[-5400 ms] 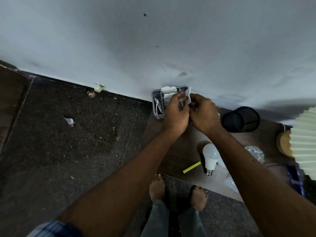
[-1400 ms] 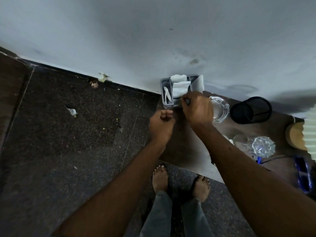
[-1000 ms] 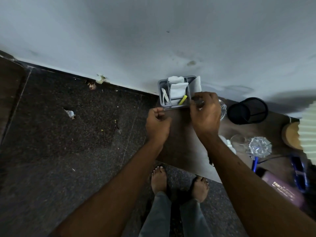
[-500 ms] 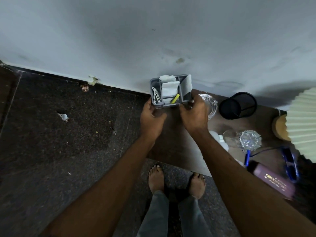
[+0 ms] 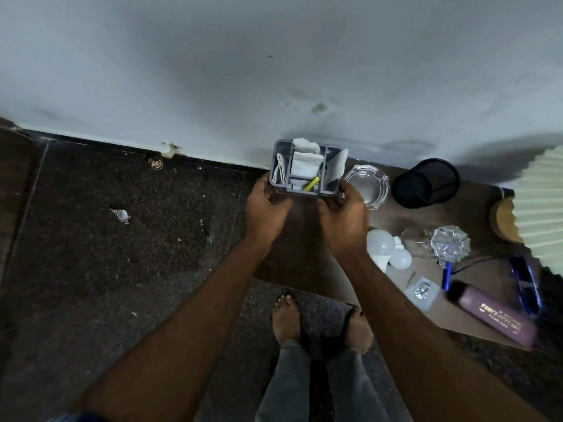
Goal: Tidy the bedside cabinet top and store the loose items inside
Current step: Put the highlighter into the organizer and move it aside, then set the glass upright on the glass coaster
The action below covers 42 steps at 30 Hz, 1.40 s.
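Observation:
A grey divided organiser box (image 5: 283, 190) stands at the back left corner of the brown cabinet top (image 5: 301, 257), against the wall. It holds white folded papers, a white cable and a yellow marker (image 5: 312, 184). My left hand (image 5: 266, 205) grips its left front corner and my right hand (image 5: 342, 208) grips its right front corner. Loose on the top to the right lie two white bulbs (image 5: 380, 243), a glass ashtray (image 5: 367, 184), a crystal stopper (image 5: 450, 245) and a purple case (image 5: 496, 316).
A black mesh pen cup (image 5: 426, 182) stands near the wall. A pleated lampshade (image 5: 545, 208) overhangs the right edge. A blue cable and blue glasses (image 5: 525, 281) lie near it. Dark stone floor spreads to the left, with small debris (image 5: 122, 214). My bare feet (image 5: 286, 321) stand before the cabinet.
The yellow marker went from the cabinet top into the organiser. My right hand left the box's inside, and both hands moved to its front corners and closed on them.

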### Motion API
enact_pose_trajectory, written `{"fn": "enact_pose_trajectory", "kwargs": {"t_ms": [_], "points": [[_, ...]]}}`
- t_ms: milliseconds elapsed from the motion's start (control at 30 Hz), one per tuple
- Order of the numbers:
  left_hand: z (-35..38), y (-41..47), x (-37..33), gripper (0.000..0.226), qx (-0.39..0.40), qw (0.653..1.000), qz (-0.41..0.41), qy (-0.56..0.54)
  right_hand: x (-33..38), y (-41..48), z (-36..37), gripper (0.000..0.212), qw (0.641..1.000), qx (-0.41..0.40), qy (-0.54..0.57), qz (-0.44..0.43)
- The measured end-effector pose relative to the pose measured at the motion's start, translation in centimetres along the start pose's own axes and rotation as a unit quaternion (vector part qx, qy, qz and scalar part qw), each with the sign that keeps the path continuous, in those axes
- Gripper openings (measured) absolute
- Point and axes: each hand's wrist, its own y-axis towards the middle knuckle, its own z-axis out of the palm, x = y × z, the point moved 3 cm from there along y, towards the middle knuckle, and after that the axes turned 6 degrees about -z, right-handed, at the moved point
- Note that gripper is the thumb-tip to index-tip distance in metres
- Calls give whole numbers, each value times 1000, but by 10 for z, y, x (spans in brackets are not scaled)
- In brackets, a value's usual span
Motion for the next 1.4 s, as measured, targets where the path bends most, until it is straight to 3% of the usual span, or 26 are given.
{"fn": "enact_pose_trajectory", "kwargs": {"t_ms": [367,567,867,1033,1400], "points": [[4,-4,14,50,-22,998,-28,-45,-2,-1,-11,59,999,12,-24,-22],[3,-28,36,51,-55,997,-51,-8,-6,-16,-27,52,999,-29,-1,-27],[30,-96,37,33,19,999,-39,-8,-18,-57,-55,31,998,-26,56,-20],[61,-133,29,28,66,997,16,36,-30,-83,-78,20,996,-29,84,4],[122,-174,48,32,145,989,-9,40,-71,-109,-146,19,987,-97,113,60]]}}
